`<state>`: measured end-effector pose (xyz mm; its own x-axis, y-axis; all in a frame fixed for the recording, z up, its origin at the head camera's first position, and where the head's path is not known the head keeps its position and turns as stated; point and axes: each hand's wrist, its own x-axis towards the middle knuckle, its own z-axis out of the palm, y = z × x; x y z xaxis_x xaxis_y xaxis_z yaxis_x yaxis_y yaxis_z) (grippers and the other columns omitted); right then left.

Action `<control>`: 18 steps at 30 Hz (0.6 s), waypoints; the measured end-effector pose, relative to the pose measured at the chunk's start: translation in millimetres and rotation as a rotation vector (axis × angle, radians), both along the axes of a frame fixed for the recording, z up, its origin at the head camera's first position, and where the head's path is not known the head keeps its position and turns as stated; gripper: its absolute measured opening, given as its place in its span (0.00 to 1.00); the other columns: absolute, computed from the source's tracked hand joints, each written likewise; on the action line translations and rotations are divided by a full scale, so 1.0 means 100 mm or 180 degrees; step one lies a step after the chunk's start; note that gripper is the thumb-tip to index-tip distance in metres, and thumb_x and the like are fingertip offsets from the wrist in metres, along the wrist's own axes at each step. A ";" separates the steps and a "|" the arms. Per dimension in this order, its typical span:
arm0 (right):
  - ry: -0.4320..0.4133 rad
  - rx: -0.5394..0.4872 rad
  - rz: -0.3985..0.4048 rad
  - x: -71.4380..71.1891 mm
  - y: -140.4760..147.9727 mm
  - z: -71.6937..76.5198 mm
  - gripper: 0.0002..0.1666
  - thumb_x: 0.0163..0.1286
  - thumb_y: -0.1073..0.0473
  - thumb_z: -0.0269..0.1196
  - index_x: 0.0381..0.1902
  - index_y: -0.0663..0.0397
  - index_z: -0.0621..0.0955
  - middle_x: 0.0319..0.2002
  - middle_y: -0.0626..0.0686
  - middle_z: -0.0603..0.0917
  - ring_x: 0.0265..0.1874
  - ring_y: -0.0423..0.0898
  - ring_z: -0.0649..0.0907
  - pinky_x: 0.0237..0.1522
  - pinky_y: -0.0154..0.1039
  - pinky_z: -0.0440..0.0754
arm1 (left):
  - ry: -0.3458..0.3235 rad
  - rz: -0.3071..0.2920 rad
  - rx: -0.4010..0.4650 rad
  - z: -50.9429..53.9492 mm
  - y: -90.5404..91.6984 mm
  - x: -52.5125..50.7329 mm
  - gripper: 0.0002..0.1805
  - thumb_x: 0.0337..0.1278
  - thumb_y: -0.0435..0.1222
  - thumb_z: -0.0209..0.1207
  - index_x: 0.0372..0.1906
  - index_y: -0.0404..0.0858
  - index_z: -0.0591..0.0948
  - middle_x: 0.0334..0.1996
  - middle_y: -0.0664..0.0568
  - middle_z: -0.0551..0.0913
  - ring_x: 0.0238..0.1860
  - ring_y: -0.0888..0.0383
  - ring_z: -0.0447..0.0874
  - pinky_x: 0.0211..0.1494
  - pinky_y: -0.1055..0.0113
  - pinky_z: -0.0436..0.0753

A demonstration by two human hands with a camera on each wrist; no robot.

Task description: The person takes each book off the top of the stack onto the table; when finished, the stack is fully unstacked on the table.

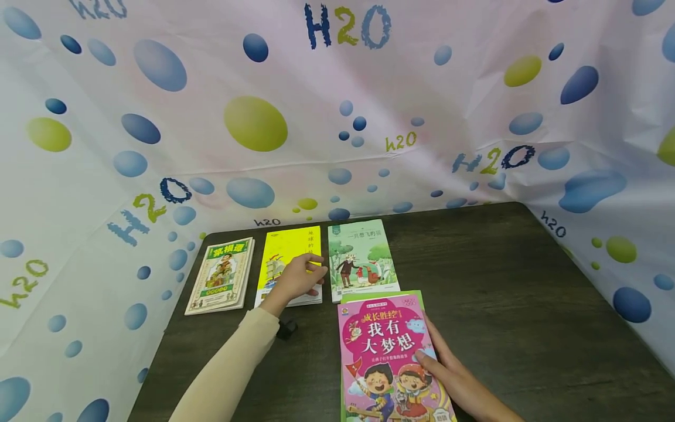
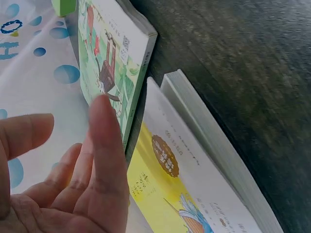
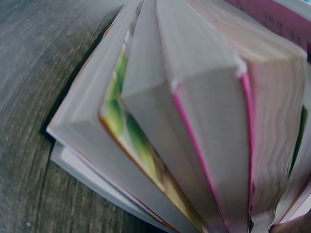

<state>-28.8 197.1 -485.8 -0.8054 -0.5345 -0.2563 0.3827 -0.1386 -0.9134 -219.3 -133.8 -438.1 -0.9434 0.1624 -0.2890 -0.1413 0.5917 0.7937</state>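
My left hand point(image 1: 299, 278) hovers over the right side of a yellow book point(image 1: 279, 252), its fingers loosely extended toward a pale green book point(image 1: 364, 258) and holding nothing. In the left wrist view, its fingers point(image 2: 104, 145) are spread from the thumb beside the green book's edge. With my right hand point(image 1: 448, 369) I grip the right side of a stack of books, thumb on the pink top book point(image 1: 390, 351). The page edges of several stacked books point(image 3: 209, 136) fill the right wrist view. A green cover peeks out below the pink one.
A cream and green book point(image 1: 221, 275) lies at the left of the dark table point(image 1: 474, 281), in a row with the yellow and green ones. A small black object point(image 1: 287, 328) shows beside my left wrist. Behind the table hangs a bubble-print sheet point(image 1: 369, 88).
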 end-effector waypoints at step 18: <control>-0.0022 -0.0014 -0.0004 0.00 0.00 0.01 0.45 0.90 0.49 0.41 0.81 0.17 0.24 0.83 0.72 0.33 0.60 0.58 0.86 0.57 0.56 0.89 | -0.0311 -0.0240 0.0421 -0.09 0.00 0.43 0.24 0.76 0.49 0.61 0.64 0.38 0.80 0.50 0.42 0.88 0.42 0.51 0.92 0.35 0.60 0.93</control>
